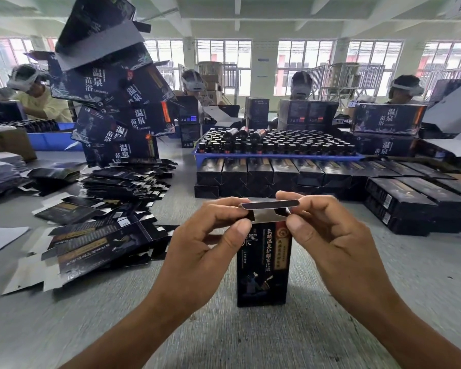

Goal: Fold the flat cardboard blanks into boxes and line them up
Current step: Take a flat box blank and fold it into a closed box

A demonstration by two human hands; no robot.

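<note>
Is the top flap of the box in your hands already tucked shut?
No, the top flap still stands raised above the box, pinched by both hands' fingers.

The box [262, 265] hides its far flaps behind the fingers [224, 209] of both hands. The stacked cartons [109, 75] run past the top edge. Distant bottle [277, 143] labels are too small to read.

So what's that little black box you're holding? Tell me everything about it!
The small black box is a tall, narrow carton of thin printed cardboard. It stands upright on the grey table. Its front shows gold and white Chinese writing, a red strip with a round seal, and a drawn figure near the bottom. The top is still open: the lid flap is bent over, its pale inside showing. The left hand and right hand pinch that flap's ends with fingers and thumbs.
</note>
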